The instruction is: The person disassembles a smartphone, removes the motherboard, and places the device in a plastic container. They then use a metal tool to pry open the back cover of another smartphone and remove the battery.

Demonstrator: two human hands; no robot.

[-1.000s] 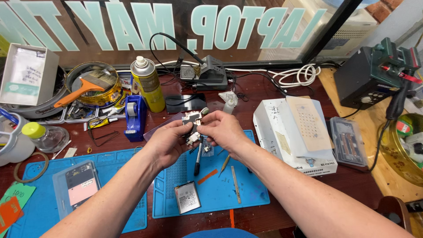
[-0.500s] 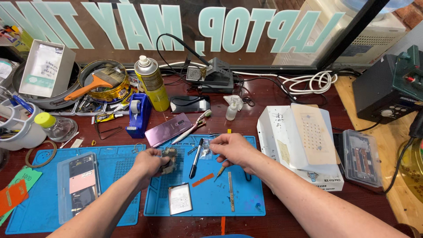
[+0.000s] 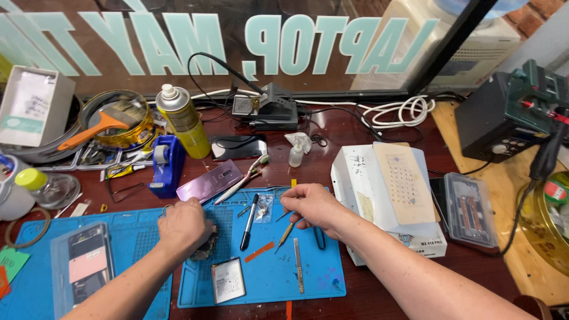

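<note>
The left hand [image 3: 185,228] presses a small dark phone part [image 3: 204,249] onto the blue mat [image 3: 308,278], fingers curled over it. The right hand [image 3: 314,204] pinches tweezers [image 3: 287,232] just beside. Disassembly looks midway: a purple back cover [image 3: 208,181] lies apart, parts loose.

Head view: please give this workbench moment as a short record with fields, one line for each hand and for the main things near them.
left hand: the left hand presses down on a small dark phone part on the blue mat
right hand: the right hand pinches tweezers, tips pointing down at the mat
between the hands: black pen, orange strip
front of mat: flat battery-like part, metal pry tool
behind mat: purple phone back, blue tape dispenser, yellow spray can
right side: white box
</note>
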